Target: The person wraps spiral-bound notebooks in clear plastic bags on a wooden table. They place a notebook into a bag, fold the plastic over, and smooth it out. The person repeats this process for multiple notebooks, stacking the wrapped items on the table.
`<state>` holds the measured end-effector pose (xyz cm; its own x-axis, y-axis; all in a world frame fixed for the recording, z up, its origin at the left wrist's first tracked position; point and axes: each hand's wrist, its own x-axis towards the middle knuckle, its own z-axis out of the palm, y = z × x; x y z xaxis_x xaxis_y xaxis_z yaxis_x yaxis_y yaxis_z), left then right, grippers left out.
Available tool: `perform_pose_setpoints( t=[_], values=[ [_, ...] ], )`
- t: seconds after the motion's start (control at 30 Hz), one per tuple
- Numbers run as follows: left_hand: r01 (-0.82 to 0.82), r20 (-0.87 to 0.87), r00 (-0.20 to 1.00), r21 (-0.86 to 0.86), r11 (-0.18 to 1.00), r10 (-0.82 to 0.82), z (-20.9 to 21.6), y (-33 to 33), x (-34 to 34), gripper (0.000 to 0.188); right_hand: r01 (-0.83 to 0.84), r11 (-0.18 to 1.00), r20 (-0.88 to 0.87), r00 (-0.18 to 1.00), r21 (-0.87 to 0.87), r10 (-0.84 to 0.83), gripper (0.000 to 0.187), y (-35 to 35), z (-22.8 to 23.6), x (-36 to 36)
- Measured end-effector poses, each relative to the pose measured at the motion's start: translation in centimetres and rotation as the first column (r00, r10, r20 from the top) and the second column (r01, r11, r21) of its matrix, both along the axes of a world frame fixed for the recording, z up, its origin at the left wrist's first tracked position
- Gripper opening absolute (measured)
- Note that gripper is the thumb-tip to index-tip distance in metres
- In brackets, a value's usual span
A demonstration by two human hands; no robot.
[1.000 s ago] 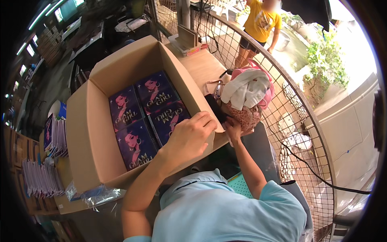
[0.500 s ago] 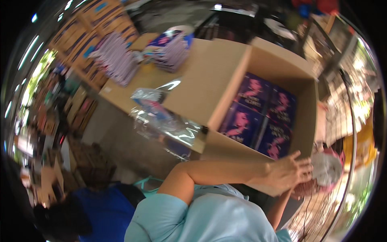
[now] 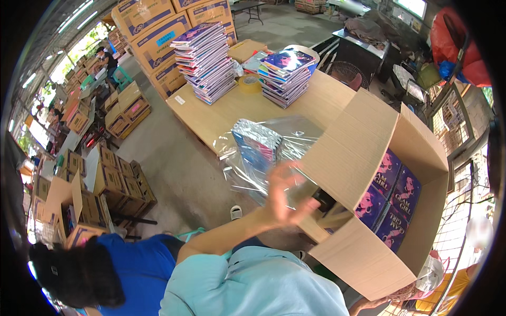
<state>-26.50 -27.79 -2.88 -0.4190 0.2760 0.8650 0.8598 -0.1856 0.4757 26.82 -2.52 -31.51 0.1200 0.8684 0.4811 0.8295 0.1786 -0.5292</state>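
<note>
The open cardboard carton (image 3: 429, 216) stands just right of the person's left hand (image 3: 282, 199), flaps spread wide, with spiral notebooks (image 3: 406, 197) lying flat inside. That hand is blurred, but its fingers look well splayed and I see nothing in them; whether a fingertip brushes the clear plastic film (image 3: 303, 137) behind it, I can't tell. The right hand (image 3: 366, 304) is low, partly hidden under the carton's near flap and close to the patterned bag (image 3: 408, 291), so I can't make out its grip. Forward and left of the left hand lies a wrapped notebook bundle (image 3: 255, 145), near the edge of the wooden table (image 3: 327, 100). My worry, standing here: the slick film trails past that edge, so a snagged finger could drag the bundle off; a knock to the table could also topple the uneven notebook piles farther beyond the hand. Counting up, I make it one open carton on the table, four notebook covers showing in it (the layers beneath are hidden), one wrapped bundle, two loose piles, a taller (image 3: 203, 63) and a shorter (image 3: 287, 79), one tape roll (image 3: 249, 84) between them, and one co-worker in blue (image 3: 139, 268) left of the reaching arm.
</note>
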Motion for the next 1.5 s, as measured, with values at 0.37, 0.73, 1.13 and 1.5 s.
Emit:
perform_pose_setpoints(
  t=[0.37, 0.73, 1.13, 1.5],
  values=[
    [0.006, -0.08, 0.945, -0.965, 0.26, -0.316, -5.3, -1.0, -24.6, 0.089, -0.81, 0.037, -0.45, 0.363, -0.585, 0.816, 0.031, -24.3, 14.8, -43.8],
    [0.598, 0.729, 0.491, 0.116, 0.793, -0.477, -9.2, -10.3, -30.8, 0.119, -0.912, 0.388, -0.99, -0.141, 0.136, 0.016, 0.066, -23.8, 17.0, -63.4],
    [0.554, 0.48, 0.801, -0.367, 0.748, -0.358, -13.8, -8.8, -32.9, 0.118, -0.917, 0.384, -0.563, 0.374, -0.107, 0.737, 0.099, -17.7, 11.1, -63.3],
    [0.751, 0.083, 0.55, -0.484, 0.449, -0.831, 4.4, -7.1, -40.6, 0.07, -0.965, 0.201, -0.155, 0.175, 0.171, 0.972, 0.021, -17.7, 30.6, -61.6]
  ],
)
